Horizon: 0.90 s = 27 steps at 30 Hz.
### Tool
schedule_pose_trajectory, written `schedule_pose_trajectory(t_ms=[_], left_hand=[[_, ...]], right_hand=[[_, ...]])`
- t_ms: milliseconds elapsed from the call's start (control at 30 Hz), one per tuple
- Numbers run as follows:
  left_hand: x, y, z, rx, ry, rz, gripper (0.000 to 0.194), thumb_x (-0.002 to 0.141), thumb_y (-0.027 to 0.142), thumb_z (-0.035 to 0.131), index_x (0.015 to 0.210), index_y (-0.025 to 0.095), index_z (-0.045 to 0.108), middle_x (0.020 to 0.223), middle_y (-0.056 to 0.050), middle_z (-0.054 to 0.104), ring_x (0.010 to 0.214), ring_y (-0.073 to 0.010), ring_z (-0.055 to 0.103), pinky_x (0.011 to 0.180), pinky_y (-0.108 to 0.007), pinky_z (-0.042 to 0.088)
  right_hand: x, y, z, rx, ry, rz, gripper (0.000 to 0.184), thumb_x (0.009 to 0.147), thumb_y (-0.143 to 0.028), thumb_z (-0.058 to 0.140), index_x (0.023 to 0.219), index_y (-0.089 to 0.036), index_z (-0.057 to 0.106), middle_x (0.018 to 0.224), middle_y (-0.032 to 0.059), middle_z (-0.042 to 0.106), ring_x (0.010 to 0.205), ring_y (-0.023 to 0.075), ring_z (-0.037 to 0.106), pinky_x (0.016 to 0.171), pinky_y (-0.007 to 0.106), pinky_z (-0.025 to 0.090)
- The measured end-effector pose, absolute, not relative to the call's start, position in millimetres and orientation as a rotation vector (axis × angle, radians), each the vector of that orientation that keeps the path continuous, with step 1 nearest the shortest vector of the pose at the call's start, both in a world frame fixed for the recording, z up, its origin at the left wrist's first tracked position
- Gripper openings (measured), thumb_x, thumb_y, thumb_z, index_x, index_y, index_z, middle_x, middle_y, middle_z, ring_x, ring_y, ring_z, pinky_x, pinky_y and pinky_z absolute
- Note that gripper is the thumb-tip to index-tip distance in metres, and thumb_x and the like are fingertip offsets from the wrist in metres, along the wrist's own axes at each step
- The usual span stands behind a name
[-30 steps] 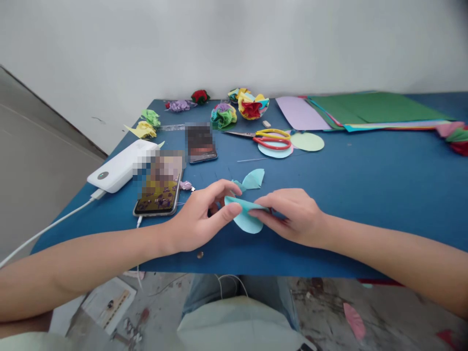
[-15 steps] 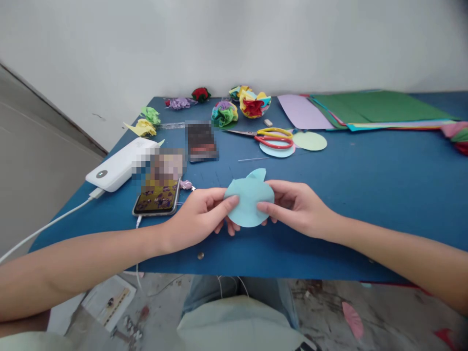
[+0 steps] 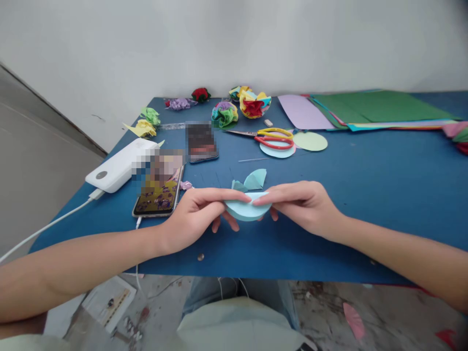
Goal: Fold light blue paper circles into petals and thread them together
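Between my two hands is a light-blue paper circle (image 3: pixel 248 212), bent over so that it shows as a half-round with a curved lower edge. My left hand (image 3: pixel 199 212) grips its left side, with a finger stretched along the fold. My right hand (image 3: pixel 305 207) pinches the right side, and the fingertips of both hands almost meet at the middle of the fold. Just behind the circle lie folded light-blue paper pieces (image 3: pixel 255 179) on the blue table (image 3: pixel 358 204). Some fingers are hidden beneath the paper.
Red-and-yellow scissors (image 3: pixel 274 141) rest over paper circles, beside a pale green circle (image 3: pixel 310 141). Paper flowers (image 3: pixel 255 105) stand at the back. Coloured sheets (image 3: pixel 383 107) lie back right. A phone (image 3: pixel 157 197) and white power bank (image 3: pixel 122 165) with cables are at left.
The light-blue circle was held nearly flat and facing me; now it is folded over into a half-round. My fingers have moved inward along its top, and the folded pieces behind show more.
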State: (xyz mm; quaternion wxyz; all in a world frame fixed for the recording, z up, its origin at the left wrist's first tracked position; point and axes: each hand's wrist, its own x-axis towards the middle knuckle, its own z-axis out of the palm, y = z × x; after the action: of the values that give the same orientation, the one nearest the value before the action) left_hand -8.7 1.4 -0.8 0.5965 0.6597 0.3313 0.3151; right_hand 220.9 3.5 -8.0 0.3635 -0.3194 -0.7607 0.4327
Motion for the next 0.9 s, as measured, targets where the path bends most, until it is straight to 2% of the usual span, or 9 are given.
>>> schedule_pose_trajectory(t_ms=[133,233,333,433,600,700,900], left_hand=[[-8.9,1.2,-1.4,1.448,0.751,0.795,0.033,0.089,0.025,0.036,0.114,0.016,0.055,0.086,-0.007,0.066,0.069,-0.016,0.063,0.046,-0.02,0.046],[-3.8,0.6,1.7,1.566,0.904,0.715,0.029,0.087,0.035,0.047,0.102,0.014,0.061,0.079,-0.005,0.065,0.055,-0.0099,0.056,0.045,-0.018,0.046],[0.0,-1.8,4.8,1.696,0.956,0.641,0.021,0.084,0.029,0.054,0.093,0.013,0.065,0.07,-0.003,0.066,0.049,-0.0075,0.054,0.044,-0.015,0.044],[0.2,-4.4,5.2,1.781,0.955,0.667,0.02,0.085,0.025,0.053,0.094,0.014,0.066,0.068,-0.002,0.067,0.049,-0.0073,0.055,0.043,-0.014,0.043],[-2.1,-5.9,1.4,1.922,0.951,0.711,0.018,0.085,0.023,0.054,0.095,0.015,0.067,0.07,-0.001,0.069,0.053,-0.0078,0.058,0.047,-0.014,0.045],[-2.6,-5.9,-1.2,1.98,0.942,0.716,0.017,0.085,0.021,0.053,0.095,0.016,0.066,0.073,-0.002,0.07,0.053,-0.0087,0.058,0.05,-0.016,0.047],[-1.6,-6.0,-1.8,2.013,0.921,0.721,0.017,0.084,0.02,0.054,0.095,0.016,0.067,0.073,-0.002,0.07,0.052,-0.0088,0.059,0.052,-0.016,0.049]], right_hand=[[223.7,-0.8,-8.8,-0.729,-2.176,0.745,0.034,0.083,-0.009,0.045,0.098,-0.029,0.069,0.096,0.0012,0.068,0.076,0.012,0.064,0.067,0.022,0.052],[222.5,-2.3,-9.8,-0.706,-2.251,0.655,0.035,0.085,-0.01,0.042,0.101,-0.028,0.067,0.097,0.0028,0.067,0.082,0.0128,0.064,0.071,0.023,0.051],[221.3,-3.7,-9.0,-0.676,-2.279,0.638,0.035,0.084,-0.009,0.041,0.1,-0.026,0.066,0.095,0.0042,0.067,0.081,0.0126,0.064,0.07,0.022,0.051],[221.8,-7.1,-5.2,-0.614,-2.291,0.708,0.033,0.081,-0.009,0.042,0.1,-0.024,0.064,0.102,0.0055,0.065,0.083,0.0139,0.063,0.07,0.023,0.05],[220.3,-12.1,-1.6,-0.738,-2.086,0.827,0.017,0.086,-0.023,0.043,0.093,-0.021,0.058,0.103,0.0088,0.063,0.091,0.0198,0.06,0.078,0.032,0.049],[215.5,-11.3,-5.5,-0.874,-2.027,0.833,0.01,0.086,-0.028,0.05,0.091,-0.02,0.053,0.092,0.0066,0.064,0.08,0.0167,0.061,0.071,0.028,0.049],[210.2,-8.8,-11.7,-0.98,-2.17,0.666,0.01,0.086,-0.028,0.053,0.085,-0.02,0.058,0.075,0.0014,0.064,0.065,0.0118,0.057,0.061,0.022,0.044]])
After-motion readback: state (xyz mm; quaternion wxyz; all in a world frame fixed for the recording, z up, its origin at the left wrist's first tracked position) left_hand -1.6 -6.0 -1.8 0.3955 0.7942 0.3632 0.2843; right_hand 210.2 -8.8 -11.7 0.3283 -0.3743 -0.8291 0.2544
